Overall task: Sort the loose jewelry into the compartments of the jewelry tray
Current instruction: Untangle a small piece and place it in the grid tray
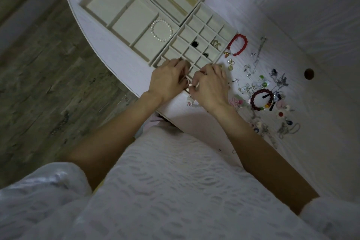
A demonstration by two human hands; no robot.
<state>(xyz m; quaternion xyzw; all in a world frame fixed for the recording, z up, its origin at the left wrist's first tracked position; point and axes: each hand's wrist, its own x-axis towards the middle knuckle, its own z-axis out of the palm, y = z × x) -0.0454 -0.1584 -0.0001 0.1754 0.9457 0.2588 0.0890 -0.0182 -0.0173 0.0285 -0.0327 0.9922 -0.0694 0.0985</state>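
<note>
My left hand and right hand meet at the centre of the frame, over the near edge of the gridded jewelry tray. The fingers of both are curled in toward each other, pinching a small pale piece between them; what kind of piece it is I cannot tell. A pale beaded strand lies on the white table just below my hands. In the tray's small compartments sit two dark pieces and a gold piece. A pearl bracelet lies in the larger tray to the upper left. Right of the grid lies a red bead bracelet, and at the right of the frame a dark red bracelet lies among the loose jewelry.
</note>
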